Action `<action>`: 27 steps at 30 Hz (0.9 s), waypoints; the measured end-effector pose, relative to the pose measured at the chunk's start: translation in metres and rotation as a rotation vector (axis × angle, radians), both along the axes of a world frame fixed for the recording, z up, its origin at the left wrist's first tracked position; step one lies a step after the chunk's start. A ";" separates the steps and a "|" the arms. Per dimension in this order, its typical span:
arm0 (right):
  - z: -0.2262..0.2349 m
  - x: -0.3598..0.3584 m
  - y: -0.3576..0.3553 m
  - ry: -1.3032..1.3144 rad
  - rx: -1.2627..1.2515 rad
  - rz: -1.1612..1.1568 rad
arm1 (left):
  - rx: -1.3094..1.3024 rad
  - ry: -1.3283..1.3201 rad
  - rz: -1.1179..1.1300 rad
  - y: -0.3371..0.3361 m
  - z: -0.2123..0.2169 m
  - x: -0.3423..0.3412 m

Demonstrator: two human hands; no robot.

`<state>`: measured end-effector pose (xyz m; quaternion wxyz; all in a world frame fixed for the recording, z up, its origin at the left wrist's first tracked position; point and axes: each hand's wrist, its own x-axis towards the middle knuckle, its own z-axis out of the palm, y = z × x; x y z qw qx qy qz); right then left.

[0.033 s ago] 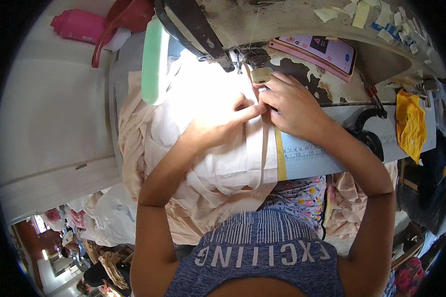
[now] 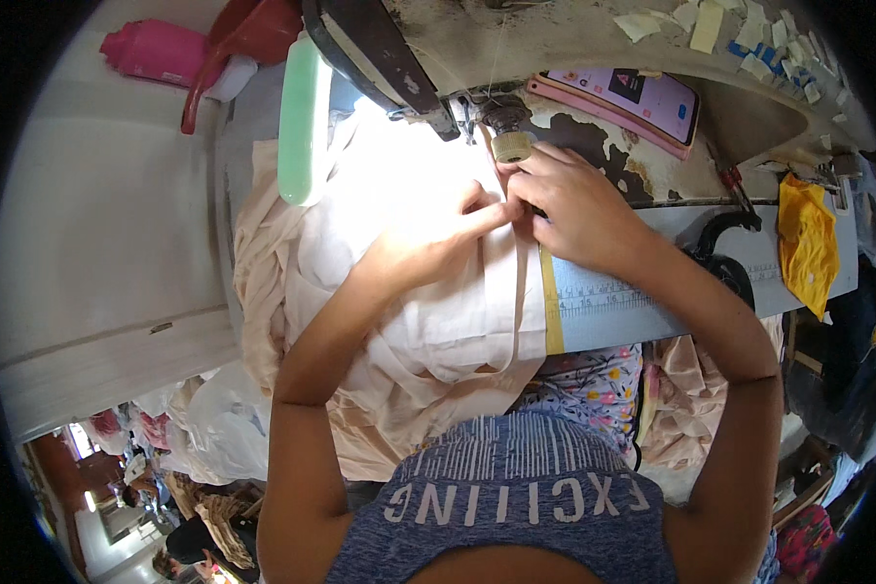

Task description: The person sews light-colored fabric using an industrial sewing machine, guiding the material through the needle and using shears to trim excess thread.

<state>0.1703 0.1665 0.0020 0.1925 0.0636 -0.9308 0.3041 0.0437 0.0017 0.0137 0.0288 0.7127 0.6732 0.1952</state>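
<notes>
A large piece of cream fabric [image 2: 419,336] lies bunched over the sewing machine's bed, and its edge runs up under the machine's needle area [image 2: 469,127]. My left hand [image 2: 438,234] rests on the fabric with thumb and fingers closed on it near the strip-like edge; bright lamp light washes out part of the fingers. Right beside it, my right hand [image 2: 576,200] has its fingers curled and pinched on the same edge, just below the round tan knob [image 2: 512,147]. The fingertips of both hands nearly meet.
A green bottle-shaped object [image 2: 304,122] stands left of the lamp arm [image 2: 384,58]. At the back lies a phone [image 2: 633,102] in a pink case. Black-handled scissors [image 2: 728,273] and a yellow pouch [image 2: 808,243] sit right, beyond the ruler markings [image 2: 603,300]. Farther left are a pink bottle [image 2: 156,51] and red dipper [image 2: 253,34].
</notes>
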 end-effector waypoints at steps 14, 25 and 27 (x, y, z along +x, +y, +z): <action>-0.019 0.006 -0.001 0.090 -0.065 0.036 | 0.245 -0.723 0.086 -0.019 -0.030 -0.020; -0.008 0.014 -0.004 0.065 0.194 0.124 | 0.220 -0.589 0.129 -0.019 -0.032 -0.019; -0.009 0.013 -0.004 0.090 0.182 0.112 | 0.190 -0.315 0.072 -0.011 -0.018 -0.019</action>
